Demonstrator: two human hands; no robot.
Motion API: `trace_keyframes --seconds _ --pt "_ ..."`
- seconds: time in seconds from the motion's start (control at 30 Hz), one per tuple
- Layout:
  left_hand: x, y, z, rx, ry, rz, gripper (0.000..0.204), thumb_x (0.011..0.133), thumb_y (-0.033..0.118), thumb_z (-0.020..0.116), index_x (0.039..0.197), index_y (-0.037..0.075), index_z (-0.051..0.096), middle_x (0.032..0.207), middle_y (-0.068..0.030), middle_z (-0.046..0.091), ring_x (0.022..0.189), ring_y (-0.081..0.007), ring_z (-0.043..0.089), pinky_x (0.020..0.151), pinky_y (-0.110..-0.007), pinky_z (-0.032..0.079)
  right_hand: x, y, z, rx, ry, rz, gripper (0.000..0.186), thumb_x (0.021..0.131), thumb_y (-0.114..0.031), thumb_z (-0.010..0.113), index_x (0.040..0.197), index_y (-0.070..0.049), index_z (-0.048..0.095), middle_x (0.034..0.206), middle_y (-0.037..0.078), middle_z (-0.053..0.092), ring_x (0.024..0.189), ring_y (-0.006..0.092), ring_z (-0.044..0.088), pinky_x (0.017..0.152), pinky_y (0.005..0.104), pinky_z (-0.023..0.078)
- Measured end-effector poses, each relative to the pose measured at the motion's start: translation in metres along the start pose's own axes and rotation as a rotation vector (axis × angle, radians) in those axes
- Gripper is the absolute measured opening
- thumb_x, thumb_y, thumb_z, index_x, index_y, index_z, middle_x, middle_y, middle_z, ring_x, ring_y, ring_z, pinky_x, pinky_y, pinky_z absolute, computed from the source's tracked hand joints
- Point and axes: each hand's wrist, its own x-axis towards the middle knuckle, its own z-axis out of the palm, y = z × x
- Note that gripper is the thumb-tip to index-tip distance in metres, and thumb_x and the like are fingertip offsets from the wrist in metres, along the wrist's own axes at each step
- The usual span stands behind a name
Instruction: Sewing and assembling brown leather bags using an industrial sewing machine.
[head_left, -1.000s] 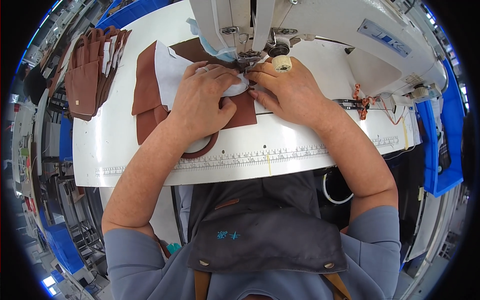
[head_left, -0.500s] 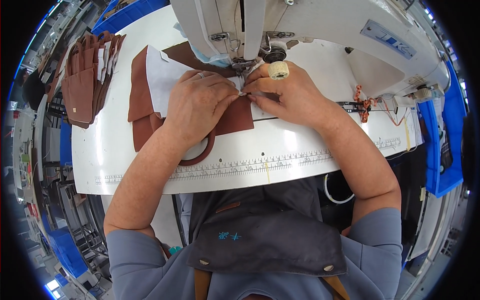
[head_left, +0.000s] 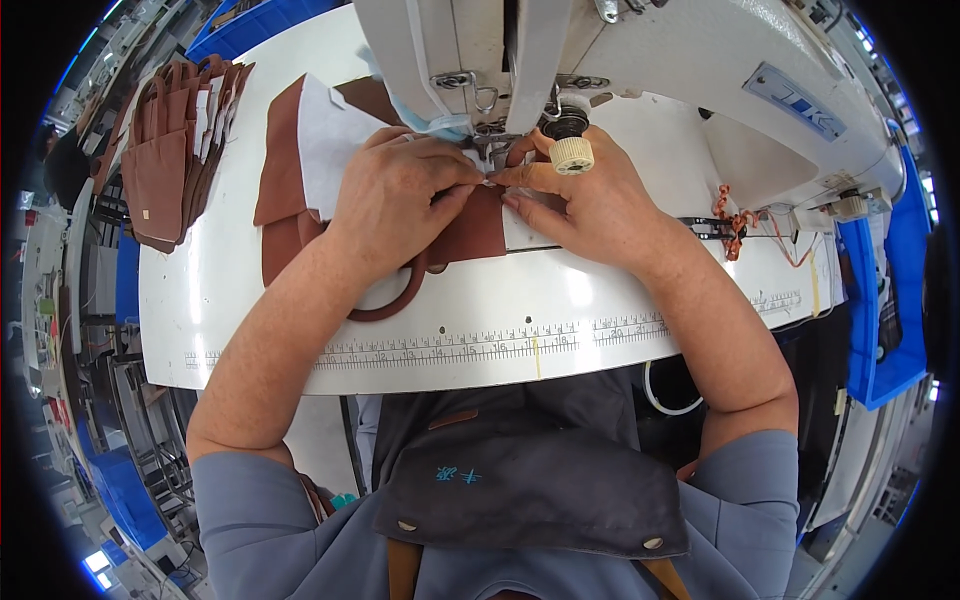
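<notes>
A brown bag piece (head_left: 470, 231) with a white lining (head_left: 335, 135) and a round brown handle loop (head_left: 405, 300) lies beneath the head of a sewing machine (head_left: 700, 60). My left hand (head_left: 400, 200) rests over it, fingers bent and thumb pinched against them. Facing it, my right hand (head_left: 595, 205) pinches with thumb and forefinger. Both sets of fingertips meet at a small white edge of the piece, just in front of the presser foot (head_left: 490, 140). The fingers hide most of that edge.
Several brown bag pieces (head_left: 160, 175) are stacked on the left of the white table (head_left: 220, 330). A printed ruler strip (head_left: 470, 345) runs along its front. Orange thread (head_left: 735, 225) and dark snips (head_left: 705, 228) lie at right, beside a blue bin (head_left: 885, 340).
The view has shifted slightly, so the machine appears further right. Both hands keep their pinch by the presser foot, with the right fingers a little more bent.
</notes>
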Motion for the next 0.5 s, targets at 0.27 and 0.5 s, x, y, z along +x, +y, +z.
trace_keyframes --seconds 0.27,0.5 --pt "0.007 -0.013 0.01 -0.044 0.08 0.008 0.007 0.079 0.011 0.076 0.084 0.008 0.079 0.077 -0.0073 0.075 0.073 -0.0259 0.07 0.082 -0.038 0.056 -0.001 0.006 -0.006 -0.051 0.069 -0.011 0.022 0.082 -0.023 0.077 0.096 -0.007 0.075 0.091 0.009 0.062 0.088 0.031 0.062 0.079 0.0449 0.049" --pt "0.008 -0.013 0.006 -0.05 0.08 0.04 0.006 0.08 0.01 0.075 0.084 0.009 0.08 0.076 -0.0068 0.075 0.071 -0.025 0.07 0.083 -0.038 0.056 -0.003 0.009 -0.025 0.548 0.111 0.431 0.031 0.097 -0.033 0.07 0.099 -0.002 0.071 0.091 0.005 0.07 0.086 0.0139 0.061 0.08 0.0305 0.048"
